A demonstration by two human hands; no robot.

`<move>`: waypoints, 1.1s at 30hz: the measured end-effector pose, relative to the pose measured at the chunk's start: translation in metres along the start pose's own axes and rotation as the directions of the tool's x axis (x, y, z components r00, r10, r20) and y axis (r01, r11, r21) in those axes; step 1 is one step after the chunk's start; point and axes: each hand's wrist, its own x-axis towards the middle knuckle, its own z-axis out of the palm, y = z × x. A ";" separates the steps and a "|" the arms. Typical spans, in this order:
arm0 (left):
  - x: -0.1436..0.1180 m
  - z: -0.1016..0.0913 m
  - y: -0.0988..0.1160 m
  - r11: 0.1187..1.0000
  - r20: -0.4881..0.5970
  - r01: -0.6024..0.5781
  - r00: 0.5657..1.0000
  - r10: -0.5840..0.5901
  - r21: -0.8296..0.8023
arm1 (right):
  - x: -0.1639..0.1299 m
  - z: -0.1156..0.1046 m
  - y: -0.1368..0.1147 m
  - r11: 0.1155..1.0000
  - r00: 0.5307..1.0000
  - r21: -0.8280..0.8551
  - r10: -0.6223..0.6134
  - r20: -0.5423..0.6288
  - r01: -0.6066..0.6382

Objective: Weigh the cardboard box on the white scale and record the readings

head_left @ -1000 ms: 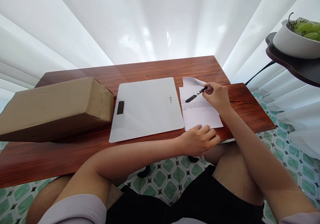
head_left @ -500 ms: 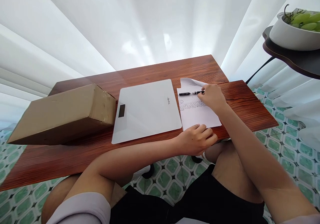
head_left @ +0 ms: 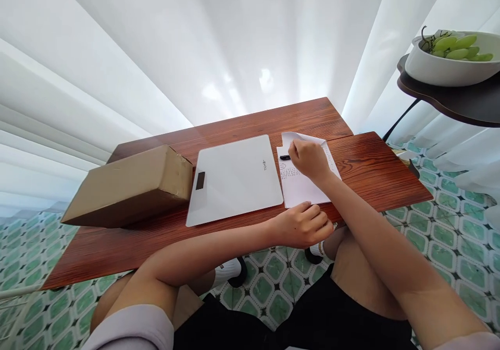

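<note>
Right hand (head_left: 308, 158) is curled closed around a black pen (head_left: 285, 157), of which only the tip end shows past the knuckles; the rest of the pen is hidden inside the fist. The pen tip rests on a white sheet of paper (head_left: 302, 189) that lies on the wooden table (head_left: 367, 173), just beside a flat white scale (head_left: 234, 179). Left hand (head_left: 302, 225) lies half-closed at the near edge of the table, its fingertips touching the near edge of the paper and holding nothing.

A white bowl (head_left: 437, 69) sits on a dark side shelf (head_left: 457, 102) at the right, well apart from the hands, with green grapes (head_left: 455, 48) heaped in it; the bowl's right side is cut off by the frame edge. A closed cardboard box (head_left: 128, 186) lies on the table's left end, touching the scale's corner.

Rows of small writing on the paper are too small to read, and the far corner of the sheet is curled up. The scale's dark display window (head_left: 200, 180) shows no legible reading.
</note>
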 end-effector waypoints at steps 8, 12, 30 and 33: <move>-0.027 -0.046 -0.018 0.993 0.031 -0.050 0.998 0.047 0.107 | -0.003 0.012 -0.015 0.997 0.998 0.031 -0.065 0.024 0.064; -0.052 -0.070 -0.025 0.988 0.034 -0.036 0.999 0.031 0.150 | -0.004 0.019 -0.020 0.996 0.996 0.033 -0.088 0.025 0.087; -0.181 -0.170 -0.053 0.687 -0.261 0.576 0.816 -0.516 0.443 | 0.005 0.032 -0.013 0.990 0.992 0.073 -0.120 -0.032 0.122; -0.197 -0.167 -0.052 0.636 -0.326 0.649 0.760 -0.562 0.417 | 0.006 0.032 -0.009 0.992 0.993 0.061 -0.109 -0.035 0.111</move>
